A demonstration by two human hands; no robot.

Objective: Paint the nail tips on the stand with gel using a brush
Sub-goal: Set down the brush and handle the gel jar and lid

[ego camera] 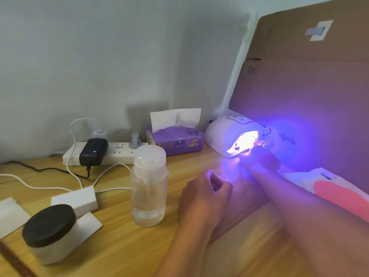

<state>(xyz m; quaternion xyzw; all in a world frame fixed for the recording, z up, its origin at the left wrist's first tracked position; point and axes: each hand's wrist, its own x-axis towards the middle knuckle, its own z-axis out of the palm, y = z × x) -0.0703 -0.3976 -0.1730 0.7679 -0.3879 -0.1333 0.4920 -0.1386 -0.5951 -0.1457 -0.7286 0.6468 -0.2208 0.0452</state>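
A white nail lamp (225, 132) stands at the back right of the wooden table, glowing bright violet. My right hand (259, 161) reaches to its mouth and grips the nail tip stand (266, 144); several tips show just outside the opening, washed out by the glare. The rest of the stand is hidden by my fingers and the light. My left hand (205, 196) rests on the table in front of the lamp with its fingers curled into a loose fist. I see nothing clearly held in it. No brush or gel pot is plainly visible.
A clear pump bottle (148, 186) stands just left of my left hand. A black-lidded jar (50, 232), white blocks (75, 198), a power strip (99, 153) with cables and a purple tissue box (175, 140) fill the left. Cardboard (309, 86) walls the right, beside a pink packet (339, 193).
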